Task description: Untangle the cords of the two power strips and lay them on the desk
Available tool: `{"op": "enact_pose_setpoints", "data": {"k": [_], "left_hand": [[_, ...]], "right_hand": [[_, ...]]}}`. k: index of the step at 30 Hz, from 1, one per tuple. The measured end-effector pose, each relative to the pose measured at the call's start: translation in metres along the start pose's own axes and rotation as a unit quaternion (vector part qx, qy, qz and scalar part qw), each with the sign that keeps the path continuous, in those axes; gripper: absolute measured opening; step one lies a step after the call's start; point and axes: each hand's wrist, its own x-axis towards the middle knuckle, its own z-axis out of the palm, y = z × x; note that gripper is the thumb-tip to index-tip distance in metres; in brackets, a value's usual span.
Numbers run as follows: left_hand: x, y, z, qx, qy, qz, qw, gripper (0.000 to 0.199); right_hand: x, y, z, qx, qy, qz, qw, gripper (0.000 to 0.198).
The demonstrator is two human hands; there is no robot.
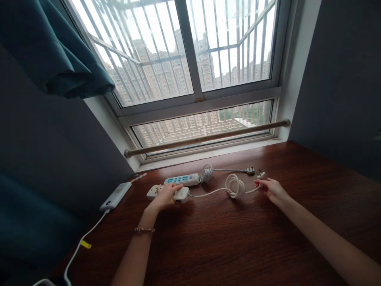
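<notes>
1. Head view: a dark wooden worktop (226, 238) runs beneath a barred window (190, 59), and both of the person's bare arms reach forward over it.
2. The left hand (166, 194) lies on top of a white power strip (178, 194) that sits flat on the worktop, fingers curled over it and pressing on its middle; the strip's ends stick out on both sides of the hand.
3. The strip's white cord (208, 193) runs rightwards from the end nearest the right hand into a coiled bundle (235, 186) that lies between the two hands.
4. The right hand (269, 187) is at the far end of that cord, its fingertips closed on the cord just below its plug (261, 174), which lies beside the hand towards the window.
5. The two hands are well apart, with the coil lying roughly midway between them.
6. Just behind the held strip lies a second power strip (182, 180) with blue sockets, its own cord wound at its right end (206, 173) and ending in a plug (250, 170) near the first plug.
7. To the left of the left hand, a white power bank (115, 196) rests at the worktop's edge, with a cable (86, 238) trailing off towards the viewer.
8. A dark teal curtain (56, 55) hangs at the upper left.
</notes>
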Motion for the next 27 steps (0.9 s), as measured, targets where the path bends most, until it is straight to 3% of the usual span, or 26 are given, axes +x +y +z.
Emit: {"op": "enact_pose_setpoints", "data": {"k": [4, 6, 8, 11, 13, 19, 27], "left_hand": [[-0.007, -0.003, 0.008, -0.012, 0.015, -0.001, 1.0, 0.079], [-0.009, -0.003, 0.013, -0.014, 0.022, -0.01, 1.0, 0.079], [-0.01, -0.003, 0.018, -0.015, 0.028, -0.019, 0.999, 0.079], [-0.014, -0.001, 0.025, -0.017, 0.034, -0.026, 0.999, 0.079], [-0.016, 0.002, 0.029, -0.017, 0.036, -0.028, 0.999, 0.078], [-0.019, 0.01, 0.032, 0.002, 0.013, -0.052, 0.999, 0.08], [-0.016, 0.01, 0.037, -0.01, 0.011, -0.033, 0.999, 0.076]], "right_hand": [[0.001, 0.01, -0.017, -0.111, -0.021, -0.073, 0.991, 0.027], [0.009, 0.012, -0.024, -0.2, -0.018, -0.134, 0.97, 0.034], [0.018, 0.015, -0.033, -0.314, 0.006, -0.201, 0.928, 0.036], [0.029, 0.021, -0.046, -0.459, 0.046, -0.279, 0.842, 0.038], [0.034, 0.025, -0.052, -0.496, 0.057, -0.296, 0.814, 0.04], [0.033, 0.031, -0.058, -0.521, 0.057, -0.297, 0.798, 0.037], [0.032, 0.032, -0.06, -0.539, 0.051, -0.278, 0.793, 0.032]]}}
